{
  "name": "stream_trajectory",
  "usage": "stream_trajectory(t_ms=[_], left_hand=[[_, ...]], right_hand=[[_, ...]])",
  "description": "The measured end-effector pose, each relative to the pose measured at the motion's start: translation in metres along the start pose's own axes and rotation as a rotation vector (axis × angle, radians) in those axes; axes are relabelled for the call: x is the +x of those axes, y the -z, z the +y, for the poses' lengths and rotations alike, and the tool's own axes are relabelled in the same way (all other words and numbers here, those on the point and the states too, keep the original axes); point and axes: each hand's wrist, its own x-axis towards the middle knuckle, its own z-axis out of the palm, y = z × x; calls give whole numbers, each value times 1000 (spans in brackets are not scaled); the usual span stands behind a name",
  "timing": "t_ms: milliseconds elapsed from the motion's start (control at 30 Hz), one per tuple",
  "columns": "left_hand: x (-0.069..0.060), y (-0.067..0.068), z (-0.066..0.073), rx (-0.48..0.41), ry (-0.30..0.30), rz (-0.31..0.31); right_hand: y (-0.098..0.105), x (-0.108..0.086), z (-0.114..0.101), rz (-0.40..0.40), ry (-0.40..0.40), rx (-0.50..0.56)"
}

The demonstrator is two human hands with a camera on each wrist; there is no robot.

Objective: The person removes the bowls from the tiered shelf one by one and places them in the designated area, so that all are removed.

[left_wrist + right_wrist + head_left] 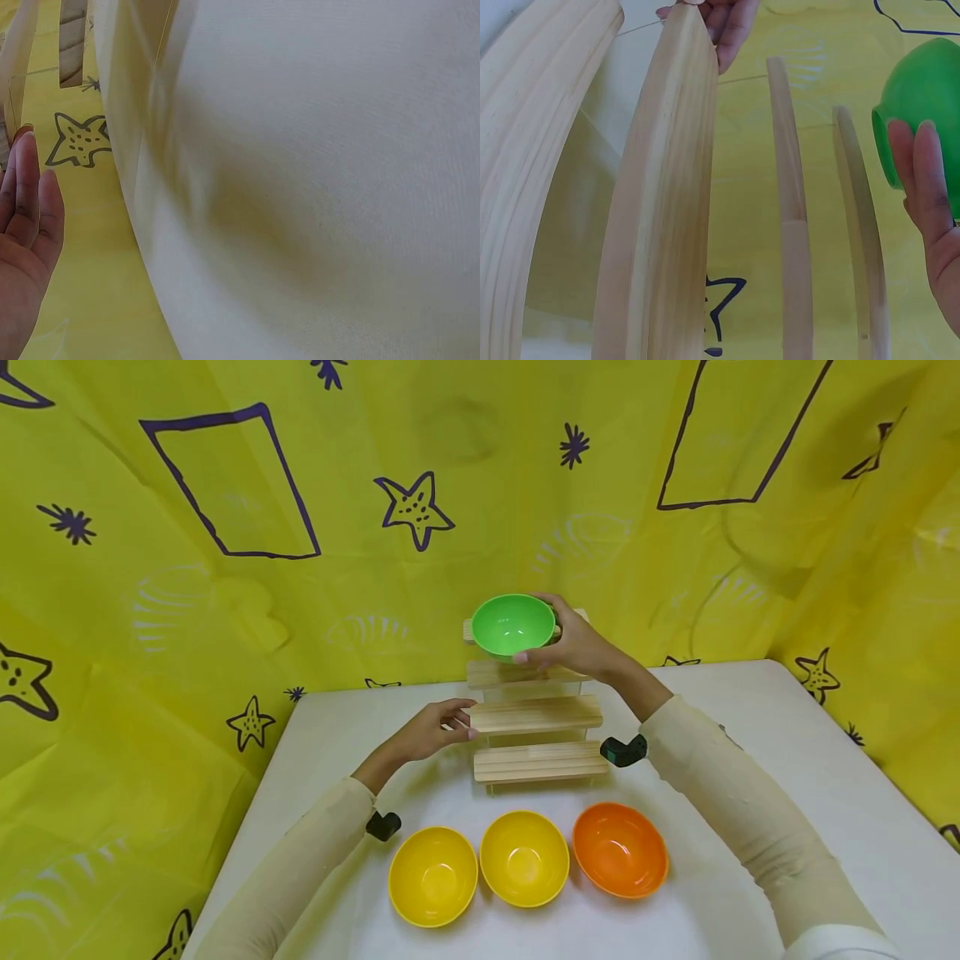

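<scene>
My right hand grips a green bowl by its right side, thumb at the near rim and fingers behind. The bowl is at the top tier of a wooden tiered stand, its inside turned to the head camera. In the right wrist view, a gap shows between the green bowl and the nearest wooden slat; whether they touch elsewhere I cannot tell. My left hand holds the left end of a middle tier between thumb and fingers. In the left wrist view, only part of this hand shows.
In front of the stand, two yellow bowls and an orange bowl stand in a row on the white table. A yellow patterned sheet hangs right behind the stand and along the sides.
</scene>
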Motion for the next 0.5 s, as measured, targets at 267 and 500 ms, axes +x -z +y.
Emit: stream_trajectory(t_ms=[267, 500], left_hand=[[0, -1, 1, 5, 17, 2], [0, -1, 0, 9, 16, 7]], right_hand=[[6, -13, -4, 12, -12, -9], [10, -23, -4, 8, 1, 0]])
